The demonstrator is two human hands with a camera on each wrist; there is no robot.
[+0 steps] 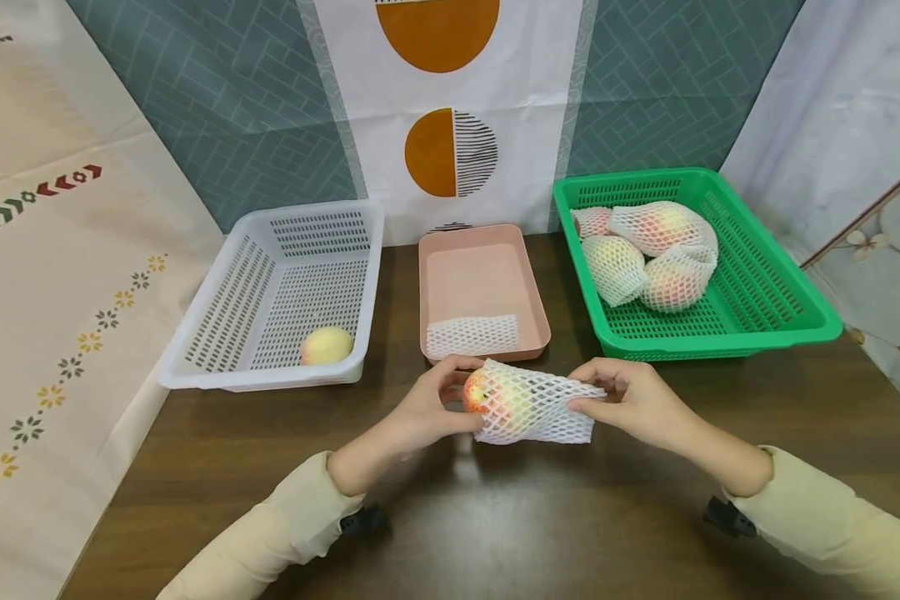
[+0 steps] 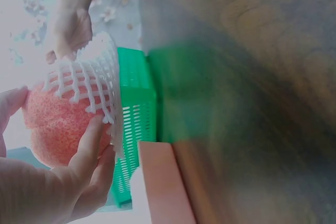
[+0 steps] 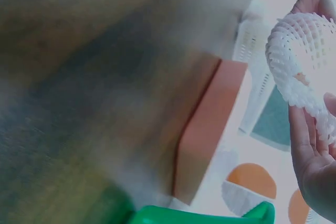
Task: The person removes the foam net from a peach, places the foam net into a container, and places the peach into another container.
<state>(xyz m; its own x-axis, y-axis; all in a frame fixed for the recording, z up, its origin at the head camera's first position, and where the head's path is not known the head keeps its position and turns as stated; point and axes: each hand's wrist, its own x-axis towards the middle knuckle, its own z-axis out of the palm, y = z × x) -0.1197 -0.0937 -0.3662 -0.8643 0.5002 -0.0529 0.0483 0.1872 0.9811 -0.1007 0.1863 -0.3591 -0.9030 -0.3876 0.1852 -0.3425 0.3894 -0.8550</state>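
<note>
The left hand (image 1: 437, 406) holds the peach (image 1: 474, 392), partly inside a white net (image 1: 551, 408), over the tabletop (image 1: 525, 533) by the front edge of the pink tray (image 1: 480, 271), and the right hand (image 1: 637, 402) pinches the net's loose end. The net looks light and stretchy; the peach might bruise, so cup its sides gently.

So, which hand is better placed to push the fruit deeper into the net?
Probably the left hand: it grips the fruit at its bare end; the right hand holds the net by its loose end.
</note>
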